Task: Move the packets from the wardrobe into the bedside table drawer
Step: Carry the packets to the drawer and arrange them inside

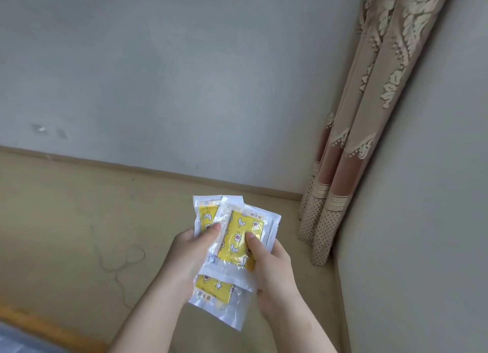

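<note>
A small stack of clear plastic packets [235,236] with yellow moon-and-flower inserts is held in front of me, over the floor. My left hand [184,263] grips the stack's left side, thumb on top. My right hand [272,270] grips its right side, thumb pressing the top packet's yellow insert. A lower packet [219,297] sticks out toward me beneath the others. Neither wardrobe nor bedside table shows in the head view.
A beige floor [79,234] meets a grey wall [184,75] along a skirting board. A patterned beige and pink curtain [351,141] hangs in the corner at the right. A grey surface [422,220] rises at the far right.
</note>
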A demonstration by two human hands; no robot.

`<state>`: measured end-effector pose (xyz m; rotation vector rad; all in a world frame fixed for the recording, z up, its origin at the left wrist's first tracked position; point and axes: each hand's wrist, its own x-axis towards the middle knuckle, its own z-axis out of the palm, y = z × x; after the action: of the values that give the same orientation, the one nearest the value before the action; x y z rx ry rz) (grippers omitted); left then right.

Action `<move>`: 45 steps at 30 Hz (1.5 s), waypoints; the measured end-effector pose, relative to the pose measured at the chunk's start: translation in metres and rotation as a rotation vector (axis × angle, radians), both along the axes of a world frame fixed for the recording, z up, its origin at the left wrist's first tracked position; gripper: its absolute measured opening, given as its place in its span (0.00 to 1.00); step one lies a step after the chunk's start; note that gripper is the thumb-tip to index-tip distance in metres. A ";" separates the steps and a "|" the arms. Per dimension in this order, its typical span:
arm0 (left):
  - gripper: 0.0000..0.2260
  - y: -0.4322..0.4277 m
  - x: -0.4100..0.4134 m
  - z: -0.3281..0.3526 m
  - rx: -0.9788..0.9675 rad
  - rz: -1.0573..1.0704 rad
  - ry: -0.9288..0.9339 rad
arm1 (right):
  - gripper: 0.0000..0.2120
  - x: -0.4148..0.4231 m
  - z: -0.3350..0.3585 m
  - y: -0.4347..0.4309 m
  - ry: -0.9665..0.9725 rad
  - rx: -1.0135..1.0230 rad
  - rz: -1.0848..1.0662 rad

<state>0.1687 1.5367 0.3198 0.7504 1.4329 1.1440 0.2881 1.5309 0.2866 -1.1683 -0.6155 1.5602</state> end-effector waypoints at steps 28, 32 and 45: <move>0.09 0.412 -0.174 -0.008 -0.006 0.585 -0.025 | 0.04 -0.191 0.011 0.489 -0.103 0.064 0.613; 0.09 0.443 -0.240 0.005 0.035 0.672 -0.024 | 0.04 -0.264 0.025 0.531 -0.076 0.090 0.711; 0.09 0.484 -0.434 0.010 0.027 1.058 0.019 | 0.06 -0.506 0.014 0.608 -0.027 0.086 1.162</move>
<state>-0.2651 2.0208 0.3299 -0.0562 1.8833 1.9323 -0.2181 2.1386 0.3004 -0.7509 -1.5269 2.4114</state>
